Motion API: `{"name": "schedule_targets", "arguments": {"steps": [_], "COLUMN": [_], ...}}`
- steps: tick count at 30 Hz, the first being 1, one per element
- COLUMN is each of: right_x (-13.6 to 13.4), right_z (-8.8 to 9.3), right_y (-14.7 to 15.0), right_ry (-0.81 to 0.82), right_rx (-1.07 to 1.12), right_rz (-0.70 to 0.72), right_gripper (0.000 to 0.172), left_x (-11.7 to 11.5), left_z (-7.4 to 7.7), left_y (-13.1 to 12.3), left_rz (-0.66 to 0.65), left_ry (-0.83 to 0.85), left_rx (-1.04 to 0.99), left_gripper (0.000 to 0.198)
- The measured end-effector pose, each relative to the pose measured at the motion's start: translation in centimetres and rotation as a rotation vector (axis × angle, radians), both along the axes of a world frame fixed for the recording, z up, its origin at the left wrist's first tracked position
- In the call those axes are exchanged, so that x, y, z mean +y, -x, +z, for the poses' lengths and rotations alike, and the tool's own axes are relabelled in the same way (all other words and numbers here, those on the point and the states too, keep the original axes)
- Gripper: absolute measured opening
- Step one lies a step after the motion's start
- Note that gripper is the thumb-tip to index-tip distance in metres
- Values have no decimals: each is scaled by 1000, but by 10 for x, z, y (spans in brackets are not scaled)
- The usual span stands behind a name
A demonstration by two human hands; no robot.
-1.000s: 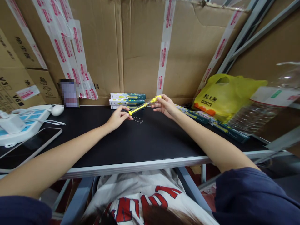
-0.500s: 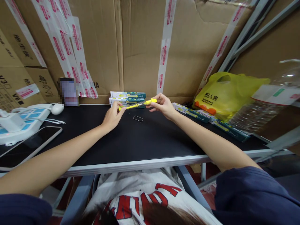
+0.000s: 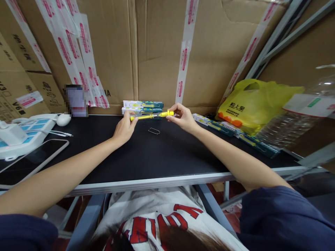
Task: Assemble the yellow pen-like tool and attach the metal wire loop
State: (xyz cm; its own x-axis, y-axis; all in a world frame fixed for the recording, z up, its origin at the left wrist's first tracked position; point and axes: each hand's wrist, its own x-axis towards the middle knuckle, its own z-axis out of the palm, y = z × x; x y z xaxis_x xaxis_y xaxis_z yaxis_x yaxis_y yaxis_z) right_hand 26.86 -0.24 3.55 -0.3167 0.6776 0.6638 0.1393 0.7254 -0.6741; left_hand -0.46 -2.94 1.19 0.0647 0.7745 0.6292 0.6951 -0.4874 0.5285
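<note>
head view, entries as seen. hidden or unclear: the left tip of the yellow tool (image 3: 149, 116) is covered by the fingertips of the left hand (image 3: 123, 128). the tool's clear middle section is hard to make out against the stacked boxes (image 3: 142, 104) behind it. print on those boxes cannot be read. a small object (image 3: 75, 101) at the back left is blurred out. a clear plastic bag (image 3: 295, 118) is cut off by the right edge.

position: the yellow tool is held level between both hands, raised just above the far part of the black tabletop (image 3: 157, 157). the left hand is closed on its left end by thumb and fingertips. the right hand (image 3: 183, 118) is pinched on the yellow cap at its right end, the other fingers curled loosely. a bent wire clip (image 3: 154, 131) is laid on the tabletop just below the tool, between the hands, touched by neither.
</note>
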Motion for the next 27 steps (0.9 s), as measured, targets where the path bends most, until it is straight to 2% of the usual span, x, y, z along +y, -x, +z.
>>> {"name": "schedule_targets", "arguments": {"steps": [12, 27], "right_x": [-12, -13], "right_z": [9, 11], "right_y": [-1, -3], "right_ry": [-127, -196], "right_rx": [-88, -133], "right_rz": [-41, -86], "right_gripper": [40, 33], "left_x": [2, 2], "left_z": [3, 4], "left_y": [3, 2], "left_rz": [-94, -99], "left_ry": [-27, -12], "left_rx": [-31, -24], "left_gripper": [14, 15]}}
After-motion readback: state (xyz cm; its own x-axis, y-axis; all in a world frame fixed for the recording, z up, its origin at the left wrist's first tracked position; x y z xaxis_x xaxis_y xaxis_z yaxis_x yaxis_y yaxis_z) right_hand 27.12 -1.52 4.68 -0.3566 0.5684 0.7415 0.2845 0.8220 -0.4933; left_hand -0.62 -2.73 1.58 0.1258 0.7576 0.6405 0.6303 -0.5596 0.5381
